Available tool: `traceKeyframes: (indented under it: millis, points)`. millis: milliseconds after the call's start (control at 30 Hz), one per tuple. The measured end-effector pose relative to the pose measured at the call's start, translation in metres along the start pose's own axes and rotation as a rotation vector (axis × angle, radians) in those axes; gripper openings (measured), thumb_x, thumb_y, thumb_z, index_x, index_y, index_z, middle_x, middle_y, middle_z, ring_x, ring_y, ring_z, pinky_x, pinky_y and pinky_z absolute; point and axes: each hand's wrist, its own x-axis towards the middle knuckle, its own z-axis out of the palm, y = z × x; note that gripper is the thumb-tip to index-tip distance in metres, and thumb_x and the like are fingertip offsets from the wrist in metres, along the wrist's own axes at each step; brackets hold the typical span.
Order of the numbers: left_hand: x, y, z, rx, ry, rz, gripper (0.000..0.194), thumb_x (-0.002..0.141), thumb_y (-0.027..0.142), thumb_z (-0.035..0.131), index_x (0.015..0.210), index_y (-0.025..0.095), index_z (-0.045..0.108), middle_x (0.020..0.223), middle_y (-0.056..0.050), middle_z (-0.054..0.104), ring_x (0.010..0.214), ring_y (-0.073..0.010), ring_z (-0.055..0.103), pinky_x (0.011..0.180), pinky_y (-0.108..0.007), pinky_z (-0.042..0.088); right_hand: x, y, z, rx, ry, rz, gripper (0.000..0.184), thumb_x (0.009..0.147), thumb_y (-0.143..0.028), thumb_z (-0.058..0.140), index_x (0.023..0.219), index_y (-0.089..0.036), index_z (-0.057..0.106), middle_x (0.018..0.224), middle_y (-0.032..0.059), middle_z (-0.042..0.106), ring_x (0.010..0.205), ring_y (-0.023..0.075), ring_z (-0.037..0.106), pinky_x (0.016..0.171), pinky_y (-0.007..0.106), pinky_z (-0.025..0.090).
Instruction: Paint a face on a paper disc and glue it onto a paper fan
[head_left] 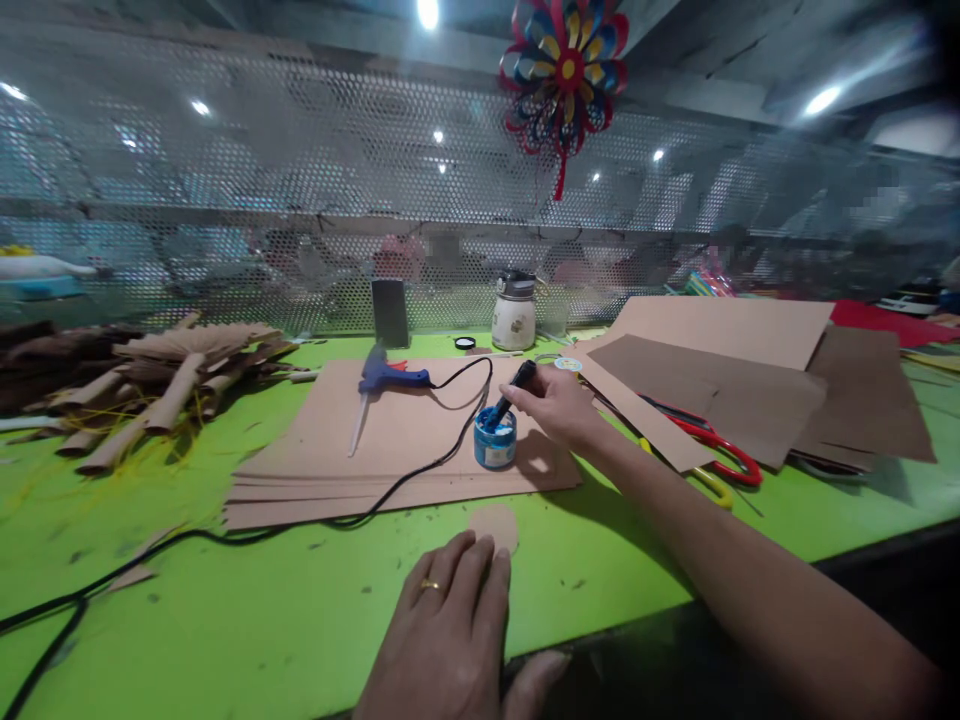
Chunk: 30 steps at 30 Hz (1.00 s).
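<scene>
My right hand (561,408) pinches a thick black stick-like tool (514,392), tilted, with its lower end down in a small jar of blue paint (495,452). The end is hidden inside the jar, so its kind cannot be made out. The jar stands open on a stack of brown paper sheets (315,440). My left hand (450,625), a ring on one finger, lies flat with fingers stretched out near the table's front edge. Its fingertips touch a small rounded piece of brown paper (495,525).
A blue glue gun (394,376) lies on the stack, its black cord (405,487) running left. Paper rolls (176,395) lie left. Brown sheets (712,390) and red-handled scissors (724,450) are right. A bottle (514,312) and phone-like slab (390,313) stand behind on the green table (247,620).
</scene>
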Motion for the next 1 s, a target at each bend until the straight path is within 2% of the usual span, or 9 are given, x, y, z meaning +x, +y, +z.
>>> traceKeyframes:
  millis: [133,267,333,433,600,733,833,900,1000]
  points:
    - [-0.003,-0.001,0.002,0.012,0.002,0.005,0.063,0.086,0.061,0.050,0.121,0.010,0.059,0.119,-0.012,0.066,0.107,-0.0295,0.062,0.083,-0.041,0.056,0.000,-0.005,-0.004,-0.026,-0.031,-0.031,0.028,0.081,-0.041,0.060,0.068,-0.017,0.053,0.062,-0.0009,0.052,0.058,0.0131,0.046,0.052,0.026,0.035]
    - [-0.008,-0.003,0.008,-0.034,0.018,-0.004,0.063,0.085,0.063,0.050,0.122,0.013,0.059,0.119,-0.010,0.066,0.108,-0.0279,0.061,0.085,-0.039,0.055,-0.001,-0.015,-0.014,-0.054,0.099,-0.081,0.026,0.081,-0.038,0.061,0.067,-0.017,0.054,0.060,-0.0015,0.050,0.056,0.0124,0.043,0.052,0.027,0.033]
    - [-0.010,-0.004,0.010,-0.033,-0.003,0.004,0.063,0.084,0.063,0.051,0.123,0.014,0.058,0.120,-0.009,0.065,0.110,-0.0273,0.060,0.086,-0.039,0.054,-0.002,-0.018,-0.019,-0.056,0.111,-0.108,0.026,0.082,-0.037,0.060,0.066,-0.017,0.053,0.059,-0.0018,0.049,0.055,0.0124,0.042,0.053,0.027,0.032]
    - [-0.011,-0.006,0.010,-0.035,-0.013,0.003,0.062,0.083,0.061,0.054,0.125,0.015,0.057,0.121,-0.007,0.065,0.112,-0.0267,0.059,0.088,-0.038,0.054,-0.003,-0.017,-0.024,0.089,0.105,-0.087,0.027,0.080,-0.039,0.062,0.067,-0.017,0.053,0.059,-0.0025,0.049,0.055,0.0123,0.043,0.053,0.028,0.033]
    - [-0.010,-0.002,0.011,-0.062,0.015,-0.028,0.060,0.086,0.060,0.051,0.125,0.016,0.057,0.121,-0.008,0.064,0.111,-0.0253,0.058,0.088,-0.037,0.052,0.002,-0.009,-0.025,0.471,0.148,0.085,0.027,0.070,-0.038,0.074,0.071,-0.015,0.059,0.051,-0.0036,0.054,0.048,0.0100,0.045,0.050,0.026,0.034]
    - [-0.010,0.009,0.025,-0.141,0.160,-0.178,0.056,0.091,0.059,0.038,0.119,0.016,0.060,0.118,-0.009,0.065,0.111,-0.0280,0.057,0.091,-0.044,0.046,0.005,-0.002,-0.025,0.572,0.172,0.131,0.028,0.068,-0.038,0.074,0.068,-0.015,0.057,0.047,-0.0048,0.052,0.042,0.0080,0.042,0.044,0.024,0.032]
    - [-0.011,0.015,0.032,-0.163,0.205,-0.206,0.056,0.093,0.060,0.034,0.118,0.017,0.060,0.116,-0.008,0.066,0.111,-0.0273,0.056,0.092,-0.044,0.043,0.006,0.002,-0.026,0.640,0.178,0.161,0.031,0.068,-0.038,0.075,0.063,-0.017,0.054,0.046,-0.0053,0.051,0.040,0.0068,0.042,0.043,0.023,0.031]
    - [-0.012,0.015,0.032,-0.157,0.205,-0.200,0.056,0.092,0.060,0.034,0.117,0.017,0.060,0.116,-0.008,0.066,0.110,-0.0268,0.057,0.092,-0.043,0.043,0.006,0.004,-0.026,0.683,0.173,0.184,0.031,0.068,-0.039,0.076,0.064,-0.016,0.055,0.047,-0.0053,0.051,0.040,0.0065,0.042,0.042,0.023,0.031]
    - [-0.014,0.009,0.026,-0.123,0.130,-0.170,0.056,0.090,0.062,0.041,0.120,0.018,0.059,0.120,-0.007,0.065,0.113,-0.0270,0.056,0.094,-0.042,0.043,0.005,0.003,-0.027,0.746,0.164,0.216,0.033,0.067,-0.041,0.077,0.065,-0.016,0.055,0.048,-0.0052,0.052,0.040,0.0066,0.042,0.042,0.023,0.032]
